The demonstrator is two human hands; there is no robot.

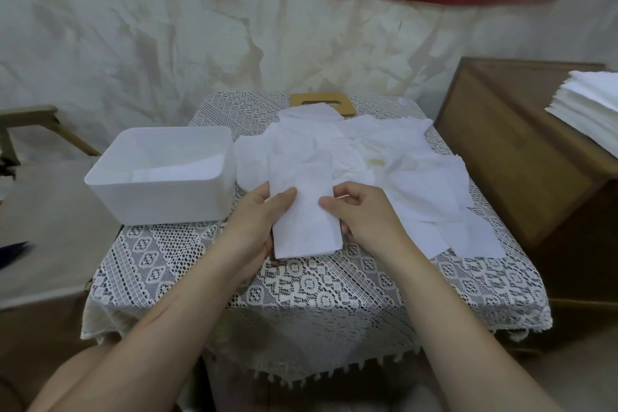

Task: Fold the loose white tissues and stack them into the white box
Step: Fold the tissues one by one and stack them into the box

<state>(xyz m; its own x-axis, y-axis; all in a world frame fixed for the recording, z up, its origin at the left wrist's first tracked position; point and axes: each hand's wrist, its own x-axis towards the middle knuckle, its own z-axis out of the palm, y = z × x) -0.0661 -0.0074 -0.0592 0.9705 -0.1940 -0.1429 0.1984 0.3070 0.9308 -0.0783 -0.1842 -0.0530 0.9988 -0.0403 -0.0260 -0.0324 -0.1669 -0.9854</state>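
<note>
Between my hands is a narrow folded white tissue [306, 217], held over the lace-covered table [301, 291]. My left hand [259, 217] grips its left edge with the thumb on top. My right hand [359, 214] pinches its right edge, fingers curled. The white box [160, 201] stands at the table's left, with folded tissues [177, 172] lying inside on its bottom. A loose pile of white tissues [384, 164] spreads across the table behind and to the right of my hands.
A wooden lid with a slot [322, 100] lies at the table's back edge, partly under the tissues. A wooden cabinet [521, 157] stands on the right with a stack of white paper [588, 107] on top. A wooden chair frame [36, 130] is at the left.
</note>
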